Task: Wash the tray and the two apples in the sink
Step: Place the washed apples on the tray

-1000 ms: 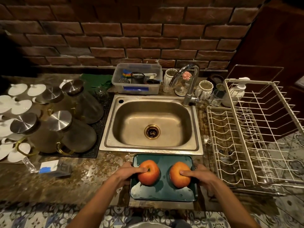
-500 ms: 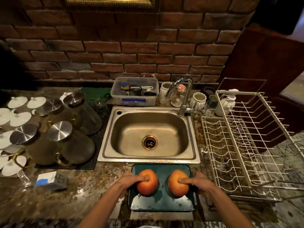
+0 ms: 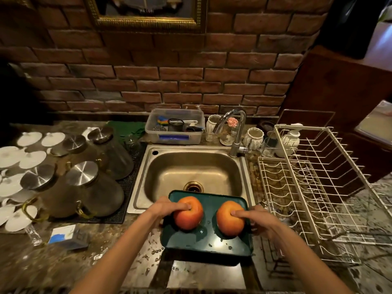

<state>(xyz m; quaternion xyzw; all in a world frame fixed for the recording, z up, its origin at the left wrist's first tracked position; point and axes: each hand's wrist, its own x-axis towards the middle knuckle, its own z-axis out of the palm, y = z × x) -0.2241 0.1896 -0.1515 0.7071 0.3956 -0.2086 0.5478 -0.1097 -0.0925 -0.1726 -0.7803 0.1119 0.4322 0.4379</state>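
Note:
A dark green tray (image 3: pixel 206 244) is lifted off the counter, its far edge over the front rim of the steel sink (image 3: pixel 192 175). Two orange-red apples ride on it, the left apple (image 3: pixel 187 215) and the right apple (image 3: pixel 230 219). My left hand (image 3: pixel 164 210) grips the tray's left edge with its thumb pressed on the left apple. My right hand (image 3: pixel 257 218) grips the right edge, thumb on the right apple. Water drops lie on the tray.
A curved tap (image 3: pixel 236 132) stands at the sink's back right. A white wire dish rack (image 3: pixel 314 187) fills the right counter. Steel-lidded glass jugs (image 3: pixel 93 187) and white saucers (image 3: pixel 12 155) crowd the left. A plastic tub (image 3: pixel 175 132) sits behind the sink.
Both hands have lifted the tray with the apples off the counter and carried it forward, so its far edge now overhangs the sink. The camera has tilted up.

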